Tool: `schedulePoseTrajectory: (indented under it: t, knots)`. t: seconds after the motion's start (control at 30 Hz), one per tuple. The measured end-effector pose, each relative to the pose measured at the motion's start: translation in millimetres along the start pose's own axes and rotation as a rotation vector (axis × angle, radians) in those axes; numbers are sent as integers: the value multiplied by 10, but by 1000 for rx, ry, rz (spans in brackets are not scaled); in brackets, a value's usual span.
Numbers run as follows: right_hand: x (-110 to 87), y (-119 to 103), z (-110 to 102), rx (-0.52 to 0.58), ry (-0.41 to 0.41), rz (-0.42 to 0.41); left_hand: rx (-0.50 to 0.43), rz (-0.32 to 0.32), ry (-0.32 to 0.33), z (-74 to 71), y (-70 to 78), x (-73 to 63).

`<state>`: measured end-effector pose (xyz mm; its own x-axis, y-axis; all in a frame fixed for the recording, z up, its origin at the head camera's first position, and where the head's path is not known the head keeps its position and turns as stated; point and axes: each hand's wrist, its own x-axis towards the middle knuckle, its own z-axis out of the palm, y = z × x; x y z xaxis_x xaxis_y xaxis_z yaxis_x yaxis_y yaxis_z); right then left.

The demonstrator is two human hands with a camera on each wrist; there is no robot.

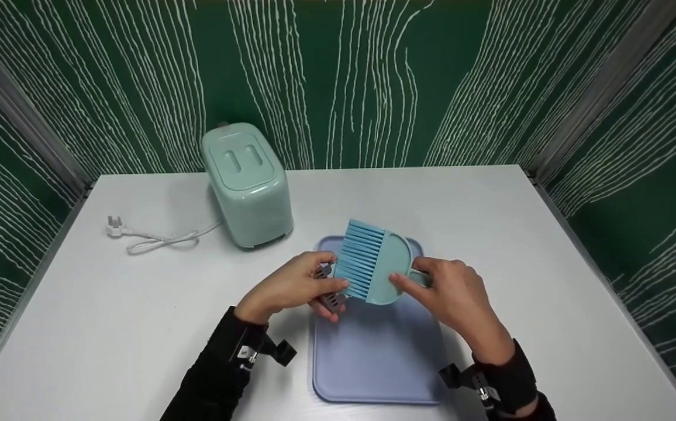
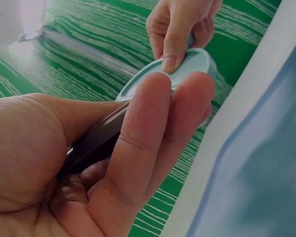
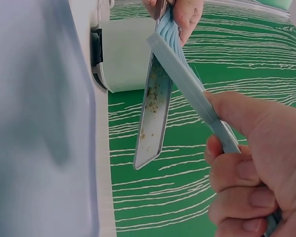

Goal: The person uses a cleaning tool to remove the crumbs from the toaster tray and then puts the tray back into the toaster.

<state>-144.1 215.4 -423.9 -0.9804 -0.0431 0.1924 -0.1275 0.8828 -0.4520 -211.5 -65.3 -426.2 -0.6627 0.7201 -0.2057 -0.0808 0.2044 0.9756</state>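
Observation:
My right hand (image 1: 458, 292) grips the handle of a light blue brush (image 1: 393, 269), its thumb on the flat head. My left hand (image 1: 294, 286) holds a crumb tray (image 1: 333, 301) by its grey-brown slotted end, and its thumb overlaps the bristle tips in the head view. Seen from the right wrist, the metal crumb tray (image 3: 152, 123) slants down with brown crumbs (image 3: 152, 98) scattered on it. The bristles (image 3: 168, 29) lie along its upper part, near the left fingers. From above, the brush hides most of the crumb tray.
Under both hands a lavender tray (image 1: 373, 362) lies on the white table (image 1: 548, 327). A mint green toaster (image 1: 256, 199) with a lid stands back left. Its white cord (image 1: 162, 241) and plug (image 1: 114, 228) lie left of it. Green patterned walls (image 1: 338, 88) enclose the table.

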Motion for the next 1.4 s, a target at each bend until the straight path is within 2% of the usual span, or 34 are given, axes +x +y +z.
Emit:
schedulePoseTrajectory:
  t: [0.17, 0.53, 1.17, 1.4]
  knots:
    - [4, 52, -30, -3, 6, -1, 6, 11, 10, 1, 16, 6]
    - [10, 151, -51, -46, 20, -9, 43, -7, 48, -14, 45, 4]
    - [6, 260, -147, -127, 37, 19, 100, 5, 111, -35, 38, -44]
    - [4, 311, -178, -146, 44, 36, 128, 2, 116, -43, 36, -60]
